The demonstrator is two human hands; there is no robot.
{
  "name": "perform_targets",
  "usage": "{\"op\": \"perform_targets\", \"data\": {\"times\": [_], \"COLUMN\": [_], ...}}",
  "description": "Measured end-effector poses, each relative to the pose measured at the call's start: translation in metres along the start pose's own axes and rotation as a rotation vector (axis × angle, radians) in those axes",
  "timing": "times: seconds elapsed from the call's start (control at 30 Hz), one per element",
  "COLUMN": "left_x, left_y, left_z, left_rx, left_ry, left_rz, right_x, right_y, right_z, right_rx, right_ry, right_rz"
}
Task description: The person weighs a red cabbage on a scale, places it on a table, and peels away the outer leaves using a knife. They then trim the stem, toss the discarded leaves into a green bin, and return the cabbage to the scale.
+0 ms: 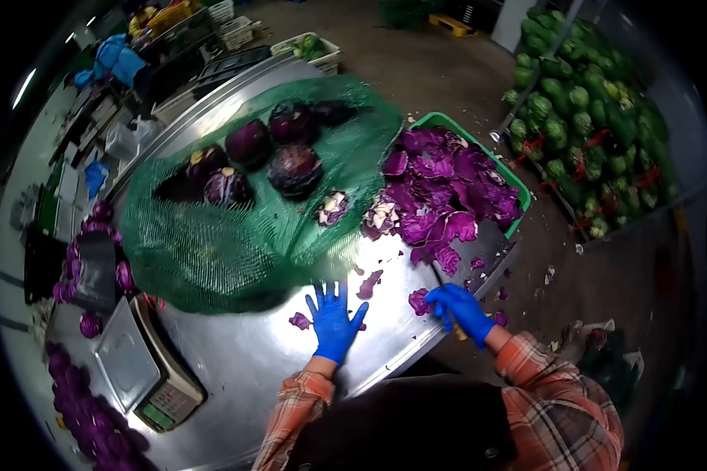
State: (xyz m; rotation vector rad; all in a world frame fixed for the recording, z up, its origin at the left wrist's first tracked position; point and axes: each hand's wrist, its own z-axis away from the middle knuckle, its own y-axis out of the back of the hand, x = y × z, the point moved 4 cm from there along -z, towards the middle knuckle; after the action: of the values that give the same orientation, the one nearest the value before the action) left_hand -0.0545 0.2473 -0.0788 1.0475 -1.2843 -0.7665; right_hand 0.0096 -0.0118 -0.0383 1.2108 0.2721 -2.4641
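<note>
My left hand (334, 323), in a blue glove, lies with fingers spread on the steel table (251, 353), just below the edge of a green mesh bag (212, 259). Several red cabbages (294, 169) rest in the bag. My right hand (459, 311), gloved too, is closed around a knife (436, 273); its thin dark blade points away from me and a light handle end shows below the fist. Purple leaf scraps (370, 284) lie between the hands. Beyond my right hand, cut cabbage leaves (432, 169) heap over a green crate (518, 188).
A scale (161, 377) stands on the left of the table. More red cabbages (86, 416) lie along the left edge, near a dark bin-like object (97, 271). At right, a large bin holds green cabbages (581, 118). Crates (310, 51) and a person in blue (118, 59) are behind.
</note>
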Motion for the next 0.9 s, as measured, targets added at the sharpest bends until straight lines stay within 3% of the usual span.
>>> {"op": "perform_targets", "data": {"times": [0.03, 0.1, 0.13, 0.17, 0.23, 0.27, 0.3, 0.37, 0.4, 0.5, 0.53, 0.57, 0.63, 0.7, 0.77, 0.8, 0.83, 0.87, 0.9], "left_x": [0.012, 0.029, 0.042, 0.053, 0.052, 0.054, 0.052, 0.069, 0.076, 0.111, 0.12, 0.131, 0.153, 0.163, 0.216, 0.206, 0.216, 0.227, 0.239], "left_y": [0.008, -0.006, -0.006, -0.01, -0.021, -0.006, -0.017, -0.008, -0.015, -0.038, -0.047, -0.05, -0.06, -0.095, -0.066, -0.097, -0.096, -0.095, -0.086], "left_z": [-0.011, -0.034, -0.046, -0.054, -0.068, -0.072, -0.08, -0.098, -0.109, -0.133, -0.145, -0.16, -0.193, -0.229, -0.267, -0.294, -0.315, -0.337, -0.352], "left_rx": [-0.024, 0.114, -0.091, 0.103, -0.178, -0.157, -0.099, -0.02, 0.18, 0.16, 0.162, 0.193, 0.124, 0.247, -0.059, 0.058, -0.008, -0.074, -0.134], "left_ry": [0.001, -0.214, -0.229, -0.379, 0.105, 0.232, 0.187, 0.072, -0.147, -0.028, -0.022, -0.065, -0.011, 0.056, 0.214, -0.037, -0.043, -0.048, 0.069], "left_rz": [0.041, 0.276, 0.482, 0.423, 1.086, 1.182, 1.195, 0.905, 0.662, 0.491, 0.487, 0.49, 0.523, 0.465, 0.755, 0.627, 0.661, 0.694, 0.754], "right_x": [-0.006, -0.009, -0.012, -0.018, -0.031, -0.001, 0.008, 0.017, 0.008, 0.007, 0.01, 0.001, 0.018, -0.011, -0.05, -0.074, -0.086, -0.102, -0.11], "right_y": [0.014, 0.034, 0.039, 0.036, 0.028, 0.032, 0.029, 0.01, -0.002, -0.005, -0.001, 0.012, 0.018, 0.056, 0.097, 0.12, 0.142, 0.163, 0.186], "right_z": [-0.001, 0.006, 0.014, 0.02, 0.024, 0.002, -0.005, -0.027, -0.031, -0.06, -0.075, -0.076, -0.108, -0.124, -0.143, -0.154, -0.172, -0.195, -0.223], "right_rx": [0.0, -0.039, -0.07, -0.192, -0.435, -0.61, -0.627, -0.847, -0.947, -0.913, -0.886, -0.982, -0.906, -0.894, -0.829, -0.76, -0.64, -0.583, -0.525], "right_ry": [0.07, 0.017, -0.018, 0.007, 0.083, 0.334, 0.435, 0.518, 0.513, 0.575, 0.395, -0.008, 0.633, 0.515, 0.305, 0.15, -0.004, 0.023, 0.05], "right_rz": [-0.033, 0.08, 0.139, 0.352, 0.771, 0.94, 1.072, 1.056, 1.189, 1.071, 1.063, 0.712, 1.126, 0.826, 0.673, 0.664, 0.605, 0.633, 0.664]}}
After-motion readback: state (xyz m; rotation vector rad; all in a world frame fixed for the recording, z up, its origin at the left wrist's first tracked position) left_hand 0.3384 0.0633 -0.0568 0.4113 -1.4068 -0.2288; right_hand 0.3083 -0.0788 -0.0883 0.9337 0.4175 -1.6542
